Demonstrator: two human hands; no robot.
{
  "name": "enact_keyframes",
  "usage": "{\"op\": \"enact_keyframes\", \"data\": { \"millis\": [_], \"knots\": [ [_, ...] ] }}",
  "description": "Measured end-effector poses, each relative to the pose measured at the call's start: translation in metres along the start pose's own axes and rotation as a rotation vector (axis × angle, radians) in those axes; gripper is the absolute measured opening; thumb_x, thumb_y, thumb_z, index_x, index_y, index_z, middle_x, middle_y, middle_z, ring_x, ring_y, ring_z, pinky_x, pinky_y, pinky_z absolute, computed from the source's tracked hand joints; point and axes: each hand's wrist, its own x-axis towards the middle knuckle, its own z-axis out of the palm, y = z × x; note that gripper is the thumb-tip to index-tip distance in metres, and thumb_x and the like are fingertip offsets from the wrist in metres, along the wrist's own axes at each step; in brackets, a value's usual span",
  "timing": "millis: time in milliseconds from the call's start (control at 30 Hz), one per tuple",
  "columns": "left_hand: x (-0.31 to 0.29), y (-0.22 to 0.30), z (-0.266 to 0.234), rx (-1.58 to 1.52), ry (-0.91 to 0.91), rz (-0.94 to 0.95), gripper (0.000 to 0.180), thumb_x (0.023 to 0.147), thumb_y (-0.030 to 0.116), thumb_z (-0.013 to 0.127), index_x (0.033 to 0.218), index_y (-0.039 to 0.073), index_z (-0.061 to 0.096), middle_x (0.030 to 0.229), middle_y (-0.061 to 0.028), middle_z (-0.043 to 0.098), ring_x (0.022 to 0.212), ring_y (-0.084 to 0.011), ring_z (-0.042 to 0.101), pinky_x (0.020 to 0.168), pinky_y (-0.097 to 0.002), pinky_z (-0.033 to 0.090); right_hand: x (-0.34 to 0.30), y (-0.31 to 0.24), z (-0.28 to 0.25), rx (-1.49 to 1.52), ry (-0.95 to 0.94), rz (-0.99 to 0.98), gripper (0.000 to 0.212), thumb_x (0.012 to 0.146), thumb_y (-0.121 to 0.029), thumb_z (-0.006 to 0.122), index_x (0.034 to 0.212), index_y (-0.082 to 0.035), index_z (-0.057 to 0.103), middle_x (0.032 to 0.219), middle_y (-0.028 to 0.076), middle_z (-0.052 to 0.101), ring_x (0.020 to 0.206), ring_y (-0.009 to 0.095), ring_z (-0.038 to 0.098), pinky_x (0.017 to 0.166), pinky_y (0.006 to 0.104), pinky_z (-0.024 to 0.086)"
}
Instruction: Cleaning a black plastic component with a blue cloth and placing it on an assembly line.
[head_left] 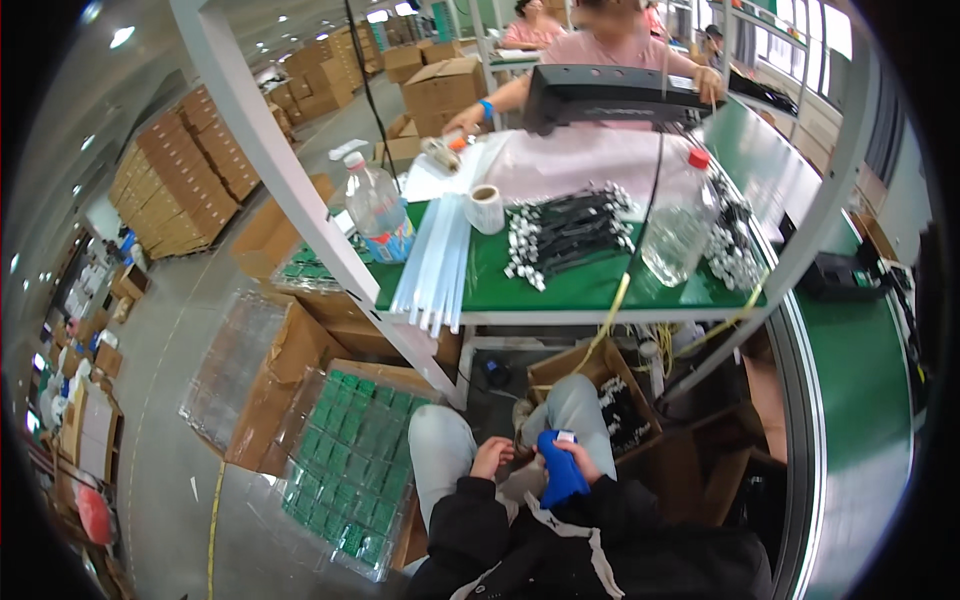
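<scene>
stacked cartons (178, 175) stand beyond the left edge of a green worktop (490, 275).
below the near edge, by the right knee (575, 402), the right hand (588, 465) is closed around a blue object (563, 478); the left hand (491, 458) is curled beside it, whether pinching anything i cannot tell. pale strips (432, 262) overhang the near left corner.

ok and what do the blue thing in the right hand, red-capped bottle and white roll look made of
Blue thing: probably moulded plastic, smooth and evenly coloured.
Bottle: likely clear, glossy plastic, see-through with glints.
Roll: perhaps matte paper, white around a brown core.
</scene>
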Motion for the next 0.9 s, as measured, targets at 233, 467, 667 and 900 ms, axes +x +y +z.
{"op": "enact_keyframes", "data": {
  "millis": [233,467,667,900],
  "knots": [
    [0.004,0.005,0.011,-0.044,-0.103,-0.015,0.019,0.086,0.02,0.045,0.092,0.008,0.059,0.08,-0.0039,0.062,0.064,-0.0109,0.059,0.054,-0.0218,0.043,-0.026,0.004,0.017,-0.011,0.117,-0.126,0.041,0.083,-0.031,0.053,0.113,-0.002,0.055,0.086,0.004,0.06,0.072,0.012,0.057,0.066,0.0234,0.046],
    [0.004,0.006,0.019,-0.022,-0.113,-0.022,0.018,0.086,0.02,0.047,0.092,0.008,0.059,0.079,-0.0045,0.062,0.063,-0.0113,0.058,0.054,-0.022,0.043,-0.041,0.012,0.026,-0.064,0.095,-0.129,0.044,0.081,-0.033,0.054,0.115,-0.005,0.054,0.089,0.004,0.062,0.075,0.013,0.057,0.063,0.0249,0.047],
    [0.006,0.002,0.017,-0.074,-0.087,0.045,0.018,0.085,0.019,0.048,0.092,0.007,0.059,0.078,-0.0044,0.061,0.065,-0.0116,0.059,0.054,-0.0218,0.043,-0.037,0.019,0.039,-0.072,0.039,-0.078,0.042,0.083,-0.03,0.054,0.115,-0.004,0.053,0.097,0.004,0.061,0.078,0.013,0.058,0.066,0.0246,0.047],
    [0.003,0.008,0.022,-0.26,0.018,0.127,0.015,0.084,0.02,0.051,0.09,0.008,0.058,0.074,-0.0022,0.059,0.062,-0.011,0.055,0.055,-0.022,0.04,-0.035,0.022,0.058,-0.039,-0.074,0.025,0.042,0.082,-0.033,0.054,0.113,-0.004,0.054,0.086,0.004,0.059,0.074,0.012,0.057,0.065,0.0229,0.046]
  ]
}}
